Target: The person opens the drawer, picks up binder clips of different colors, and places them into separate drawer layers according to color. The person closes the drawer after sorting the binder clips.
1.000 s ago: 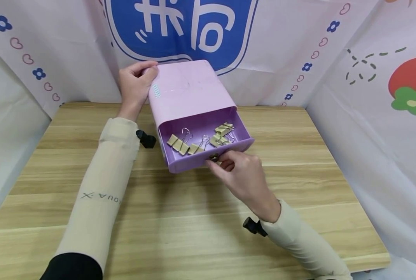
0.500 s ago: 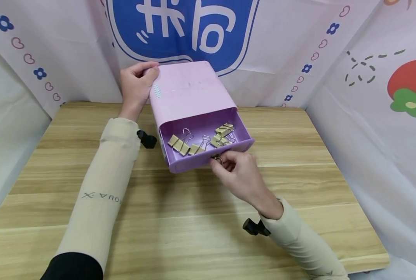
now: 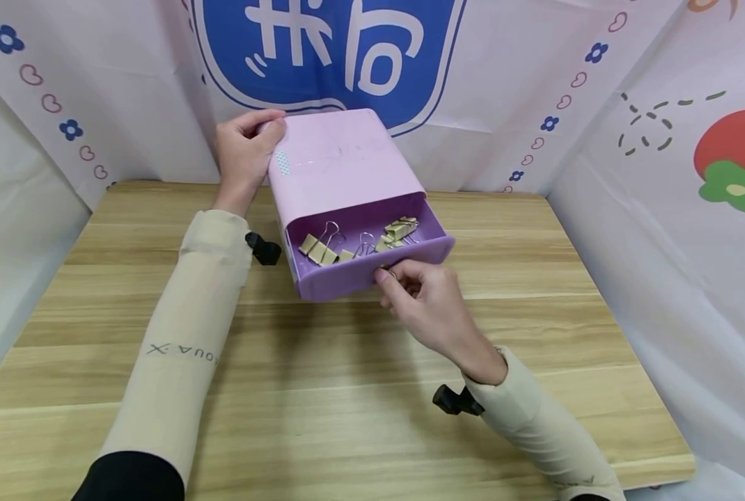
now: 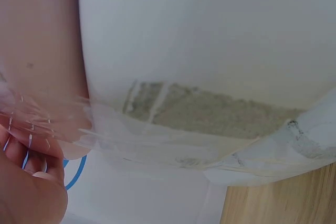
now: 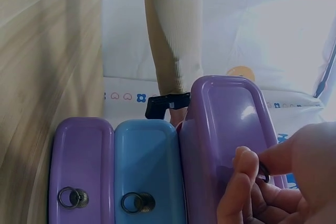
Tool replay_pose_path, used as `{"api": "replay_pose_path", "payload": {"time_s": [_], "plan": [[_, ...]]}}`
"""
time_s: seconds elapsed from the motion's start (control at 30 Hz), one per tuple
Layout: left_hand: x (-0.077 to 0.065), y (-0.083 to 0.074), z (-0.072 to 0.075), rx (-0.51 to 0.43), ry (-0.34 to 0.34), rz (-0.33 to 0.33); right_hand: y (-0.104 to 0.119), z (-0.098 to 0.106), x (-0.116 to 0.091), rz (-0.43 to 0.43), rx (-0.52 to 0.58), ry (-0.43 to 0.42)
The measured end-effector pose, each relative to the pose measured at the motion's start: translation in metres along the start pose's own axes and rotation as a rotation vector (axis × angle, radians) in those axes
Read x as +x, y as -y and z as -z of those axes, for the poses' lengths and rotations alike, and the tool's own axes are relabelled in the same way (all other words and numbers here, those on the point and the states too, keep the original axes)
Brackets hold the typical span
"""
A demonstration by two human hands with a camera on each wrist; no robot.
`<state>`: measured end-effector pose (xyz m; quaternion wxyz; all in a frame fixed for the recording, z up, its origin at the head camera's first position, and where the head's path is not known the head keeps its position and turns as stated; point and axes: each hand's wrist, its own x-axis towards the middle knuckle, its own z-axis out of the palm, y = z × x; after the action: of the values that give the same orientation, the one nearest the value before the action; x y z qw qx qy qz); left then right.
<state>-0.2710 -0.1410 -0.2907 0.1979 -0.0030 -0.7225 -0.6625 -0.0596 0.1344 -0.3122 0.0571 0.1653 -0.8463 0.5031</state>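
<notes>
A pink drawer cabinet (image 3: 347,160) stands toward the back of the table, its top purple drawer (image 3: 335,280) pulled partly out. Several gold binder clips (image 3: 318,250) with wire handles lie inside, partly hidden by the drawer front. My left hand (image 3: 244,160) grips the cabinet's back left corner, thumb on the top; some of its fingers are out of sight in the head view. At the drawer front, my right hand (image 3: 429,303) pinches the small dark ring pull (image 5: 264,172) between thumb and fingers. Lower down, a blue drawer (image 5: 147,156) and another purple drawer (image 5: 81,156) are closed.
The wooden table (image 3: 322,417) extends in front and to both sides. A white printed cloth (image 3: 485,83) hangs close behind the cabinet, with more cloth at the sides. Black wrist cameras (image 3: 457,400) jut out from both sleeves.
The drawer front has risen slightly and shows more of its face, covering more of the clips. My right hand has moved up a little with it; my left hand stays put.
</notes>
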Motion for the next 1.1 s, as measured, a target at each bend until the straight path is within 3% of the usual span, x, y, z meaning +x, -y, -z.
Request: {"api": "replay_pose_path", "payload": {"time_s": [0.73, 1.1], "plan": [[0.004, 0.004, 0.000, -0.016, 0.001, 0.015, -0.009, -0.011, 0.041, 0.053, -0.047, -0.034], [0.001, -0.001, 0.001, -0.008, 0.007, 0.025, -0.009, -0.017, 0.062, 0.068, -0.081, -0.058]]}}
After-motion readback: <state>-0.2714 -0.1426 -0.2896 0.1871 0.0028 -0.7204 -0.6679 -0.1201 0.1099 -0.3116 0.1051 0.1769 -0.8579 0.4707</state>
